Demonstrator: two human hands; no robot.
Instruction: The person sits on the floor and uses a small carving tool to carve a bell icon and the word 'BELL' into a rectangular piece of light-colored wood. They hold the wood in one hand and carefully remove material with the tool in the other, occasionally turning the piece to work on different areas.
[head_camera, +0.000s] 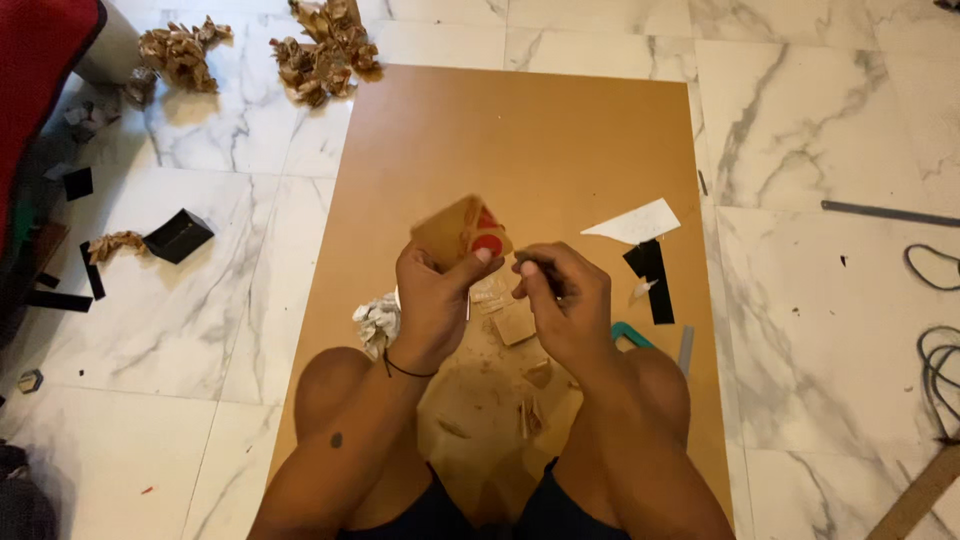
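Observation:
My left hand (432, 295) holds up a small brown cardboard piece (458, 230) with a red mark on it, thumb pressed on its lower edge. My right hand (565, 300) is curled beside it, fingers pinched on a small dark object (528, 260) that is mostly hidden. Both hands hover over a large brown board (530, 140) lying on the marble floor. Below the hands lie several brown cardboard scraps (515, 325) and torn bits.
A crumpled white paper (376, 322) lies by my left wrist. A white paper piece (636, 222), black strips (652, 275) and a teal-handled tool (630, 333) sit right of my hands. Crumpled brown paper (320, 50) lies at the top, a black box (178, 236) at left, cables (940, 370) at right.

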